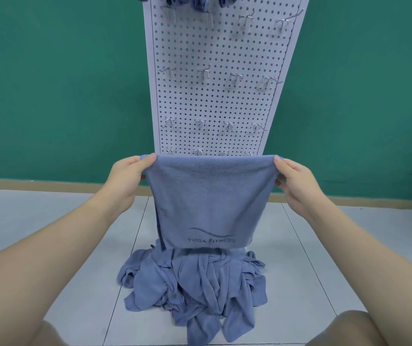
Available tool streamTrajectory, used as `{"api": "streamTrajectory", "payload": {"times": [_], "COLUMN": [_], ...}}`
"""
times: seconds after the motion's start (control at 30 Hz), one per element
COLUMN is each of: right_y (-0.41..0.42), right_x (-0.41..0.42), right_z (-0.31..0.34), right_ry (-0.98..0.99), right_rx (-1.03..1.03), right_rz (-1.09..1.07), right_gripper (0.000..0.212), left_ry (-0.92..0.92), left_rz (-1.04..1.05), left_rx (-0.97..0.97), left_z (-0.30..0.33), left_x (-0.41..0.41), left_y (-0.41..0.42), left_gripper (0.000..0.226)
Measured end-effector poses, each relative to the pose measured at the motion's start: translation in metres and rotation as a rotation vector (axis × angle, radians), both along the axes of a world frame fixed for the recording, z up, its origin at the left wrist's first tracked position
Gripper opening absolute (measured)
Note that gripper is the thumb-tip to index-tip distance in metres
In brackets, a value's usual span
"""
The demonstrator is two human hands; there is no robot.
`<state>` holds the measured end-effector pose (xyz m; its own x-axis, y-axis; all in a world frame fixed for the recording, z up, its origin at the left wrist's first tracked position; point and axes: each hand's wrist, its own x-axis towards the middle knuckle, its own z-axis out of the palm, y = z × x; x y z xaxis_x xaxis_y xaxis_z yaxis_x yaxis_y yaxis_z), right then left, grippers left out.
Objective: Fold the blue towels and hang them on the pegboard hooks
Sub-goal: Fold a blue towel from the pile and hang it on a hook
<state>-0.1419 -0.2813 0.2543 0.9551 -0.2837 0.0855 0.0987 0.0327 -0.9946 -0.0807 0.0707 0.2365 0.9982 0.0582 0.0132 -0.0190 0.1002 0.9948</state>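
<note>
so right now both hands are pinching the top corners of one soft blue-grey terry towel with "yoga fitness" printed near its bottom edge (210,203). left hand (125,181) grips the corner at about 9 o'clock, right hand (297,181) grips the one at 3 o'clock, thumbs on the near side and the cloth stretched flat between them. it looks already doubled over, since the top edge reads as a fold rather than a hem, but i wouldn't swear to it.

the towel's held edge runs straight left to right, level, and the rest hangs down toward 6 o'clock, its bottom edge just above the crumpled heap of blue towels on the pale tiled floor (195,290). both hands sit about equally far from it all, so neither has the edge.

the tall white perforated pegboard with rows of small metal hooks (215,101) stands dead ahead at 12 o'clock, behind the towel. some dark blue cloth (195,1) already hangs at its very top. my guess is one more fold, bringing one hand across to the other, comes before hanging.
</note>
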Motion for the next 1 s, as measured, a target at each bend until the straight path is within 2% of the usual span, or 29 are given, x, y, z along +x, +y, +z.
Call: {"api": "streamTrajectory", "payload": {"times": [0.23,0.43,0.53,0.57,0.67,0.7,0.8,1.0], "right_y": [-0.0016,0.0009,0.0028,0.0024,0.0,-0.0007,-0.0017,-0.0033], "right_x": [-0.0008,-0.0037,-0.005,-0.0048,-0.0049,-0.0048,-0.0055,-0.0054], "right_z": [0.0012,0.0036,0.0039,0.0033,0.002,0.002,0.0036,0.0065], "right_ry": [-0.021,-0.012,-0.036,-0.044,-0.045,-0.043,-0.04,-0.026], "right_rx": [0.011,0.024,0.02,0.019,0.013,0.01,0.003,-0.035], "right_rz": [-0.017,-0.009,0.019,0.029,0.036,0.032,0.016,-0.026], "right_gripper": [0.043,0.04,0.054,0.054,0.024,0.02,0.018,0.019], "left_ry": [-0.01,0.006,0.001,-0.009,-0.027,-0.025,-0.015,-0.011], "left_rz": [-0.03,-0.022,-0.021,-0.026,-0.031,-0.018,0.027,0.052], "left_rx": [-0.077,-0.1,-0.103,-0.095,-0.057,-0.046,-0.021,-0.002], "left_z": [0.0019,0.0011,0.0021,0.0028,0.0037,0.0037,0.0028,0.0023], "left_x": [-0.0022,-0.0029,-0.0041,-0.0047,-0.006,-0.0058,-0.0044,-0.0006], "left_y": [-0.0023,-0.0036,-0.0051,-0.0054,-0.0055,-0.0056,-0.0069,-0.0047], "left_gripper": [0.025,0.019,0.017,0.017,0.021,0.019,0.008,0.014]}}
